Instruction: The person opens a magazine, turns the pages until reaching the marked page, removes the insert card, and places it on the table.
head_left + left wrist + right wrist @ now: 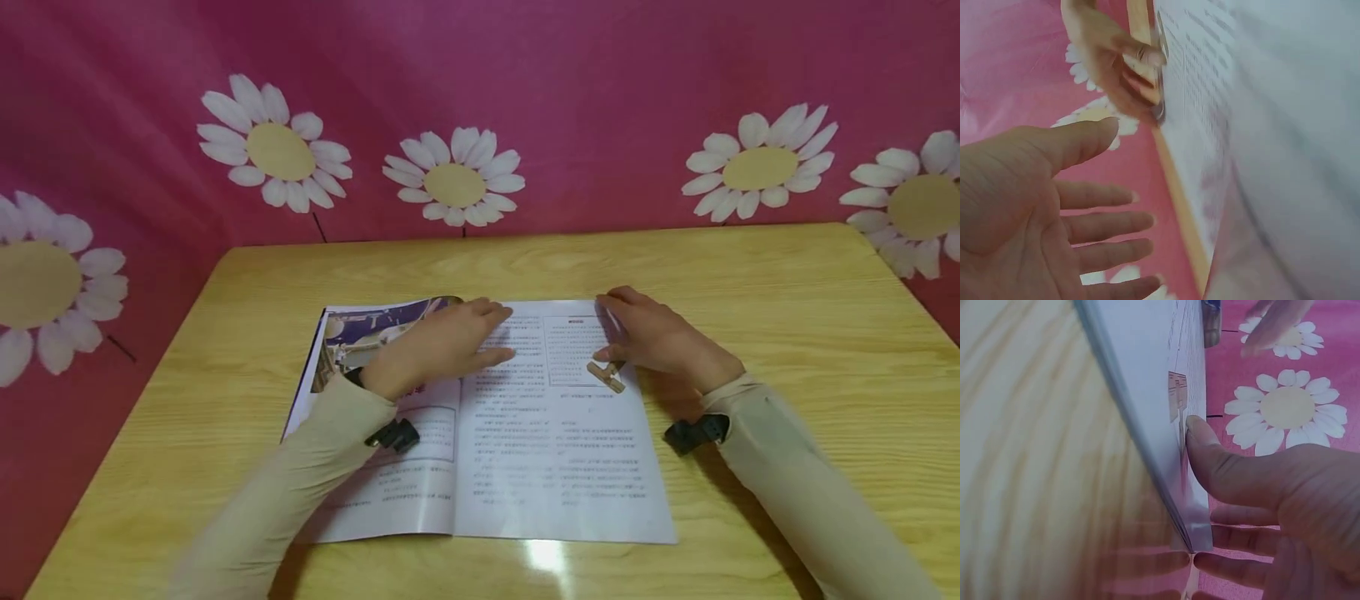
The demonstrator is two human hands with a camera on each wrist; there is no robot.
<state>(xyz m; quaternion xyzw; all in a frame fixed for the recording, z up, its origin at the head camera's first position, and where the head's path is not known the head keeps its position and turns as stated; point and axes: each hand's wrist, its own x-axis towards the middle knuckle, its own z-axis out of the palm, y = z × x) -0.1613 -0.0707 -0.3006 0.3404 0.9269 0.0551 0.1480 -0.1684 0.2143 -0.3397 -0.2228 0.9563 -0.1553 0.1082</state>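
Note:
An open magazine point(510, 467) lies on the table with a picture on its left page and printed text on its right page. Above the middle fold hovers my left hand point(442, 342), its fingers spread and holding nothing; the left wrist view shows its bare palm point(1016, 206). At the far right corner of the right page is my right hand point(660, 337). In the right wrist view its thumb point(1210, 450) rests against the page, while the other fingers point(1241, 562) extend past the page edge, fairly straight, close to the tabletop.
The magazine lies on a glossy wood-grain table point(750, 292). Behind and to the left hangs a pink cloth point(585, 108) with large white daisies. A dark strap device point(697, 433) sits on my right wrist and another strap device point(393, 435) on my left.

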